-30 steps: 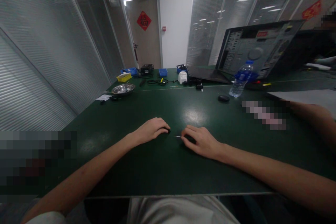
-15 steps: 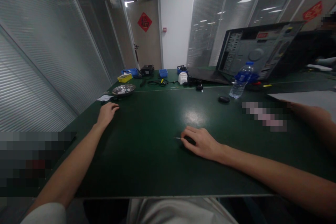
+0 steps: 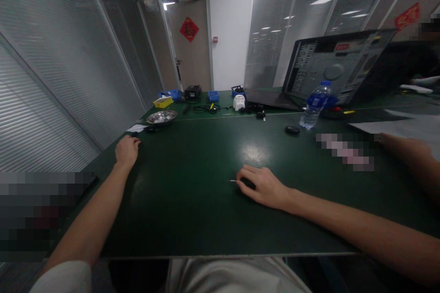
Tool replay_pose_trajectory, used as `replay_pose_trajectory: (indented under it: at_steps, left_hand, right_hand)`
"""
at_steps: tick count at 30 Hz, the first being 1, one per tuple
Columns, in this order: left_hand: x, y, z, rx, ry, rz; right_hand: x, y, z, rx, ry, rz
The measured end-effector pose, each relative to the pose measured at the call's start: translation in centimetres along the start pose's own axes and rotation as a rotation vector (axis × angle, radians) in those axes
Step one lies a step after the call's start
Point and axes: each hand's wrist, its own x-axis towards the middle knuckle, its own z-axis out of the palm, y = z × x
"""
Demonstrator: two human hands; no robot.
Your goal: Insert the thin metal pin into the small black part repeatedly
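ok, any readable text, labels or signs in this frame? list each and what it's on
Nothing reads clearly.
Red diamond sign on the door: one dark character, too blurred to read.
Red decoration on the glass wall, upper right: marks illegible.
Red sticker on the open computer case: too small to read.
Blue label on the water bottle: print unreadable.
Pixelated patches: nothing legible.

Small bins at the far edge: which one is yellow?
The leftmost bin, just behind the metal bowl; the other bins are blue.

Dim, soft-focus view with wide-angle bending at the edges; ceiling lights glare on the green table (image 3: pixel 254 151).
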Motion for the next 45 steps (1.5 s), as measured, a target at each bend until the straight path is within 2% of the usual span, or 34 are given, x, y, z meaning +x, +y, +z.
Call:
replay_pose_trajectory:
  at_steps: [16, 21, 25, 29, 31, 34, 38, 40, 42, 45]
  left_hand:
    - [-0.2, 1.6, -1.0, 0.104, -0.067, -0.011]
    - [-0.1, 1.6, -1.1, 0.047, -0.075, -0.051]
    - [0.1, 0.9, -1.0, -0.031, -0.031, -0.088]
    - [0.6, 0.9, -1.5, -0.204, -0.137, -0.141]
    - [0.5, 2.6, -2.2, -0.304, -0.206, -0.084]
    - [-1.1, 8.1, -3.8, -0.508, -0.323, 0.092]
    - [-7.3, 18.1, -6.6, -0.826, -0.519, 0.489]
    - [-11.1, 22.1, -7.8, -0.965, -0.585, 0.692]
    - [-14.3, 24.6, -8.7, -1.024, -0.594, 0.798]
    - [-16.8, 25.7, -9.3, -1.023, -0.534, 0.808]
  right_hand:
    - [-0.1, 0.0, 0.0, 0.020, 0.000, -0.009]
    - [0.0, 0.0, -0.1, 0.030, -0.017, -0.001]
    - [0.1, -0.1, -0.3, 0.017, -0.029, 0.010]
    - [0.1, -0.1, -0.2, 0.000, -0.037, 0.029]
    - [0.1, 0.0, 0.0, -0.018, -0.032, 0.038]
    - [0.2, 0.1, 0.1, -0.035, -0.024, 0.048]
    - [0.2, 0.1, 0.0, -0.043, -0.028, 0.069]
    - [0.2, 0.2, 0.0, -0.047, -0.020, 0.081]
    - [0.2, 0.2, 0.1, -0.053, -0.008, 0.088]
    - [0.1, 0.2, 0.3, -0.062, 0.008, 0.092]
